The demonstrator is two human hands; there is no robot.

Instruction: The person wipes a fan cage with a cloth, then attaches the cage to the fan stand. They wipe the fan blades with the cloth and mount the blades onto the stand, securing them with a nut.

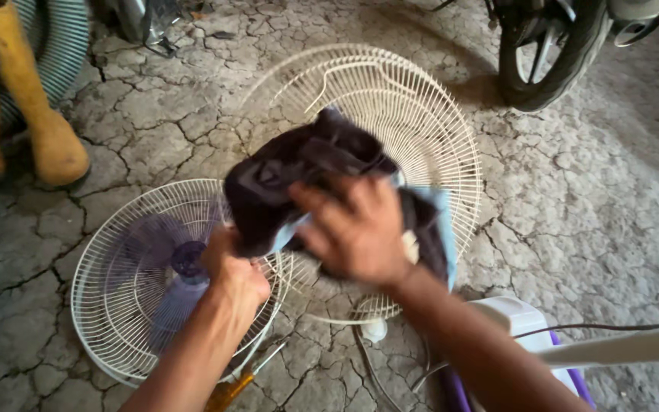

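**Dark cloth in both hands over the dismantled fan**

You have both hands on a dark cloth (299, 179), held up over the cracked concrete floor (596, 221). Your right hand (356, 229) is spread across the front of it, fingers clamped into the folds; your left hand (234, 271) is closed around the lower edge, just below and to the left. The hands sit close together, nearly touching through the fabric. The cloth looks soft and limp, black to deep brown, with a pale blue layer (440, 229) showing at its right side; the picture is blurred here, so you cannot tell whether that is a lining or a second rag.

How far along: the fan is already apart, as far as the picture shows. The front guard (421, 107), a round dome of thin cream wire ribs, lies by itself on the floor behind the cloth. The rear guard (108, 305), the same wire, lies near the lower left with the translucent purple blade (181, 275) and its hub resting in it. A screwdriver with an orange handle (230, 389) lies on the floor by your left forearm. Whether either guard is clean yet cannot be judged, and nothing is put back together.

The fan's white base (512, 320) with purple trim and its pole stand at the lower right. Yellow rubber boots (36, 114) stand at the upper left, a motorcycle tyre (543, 61) at the top right.
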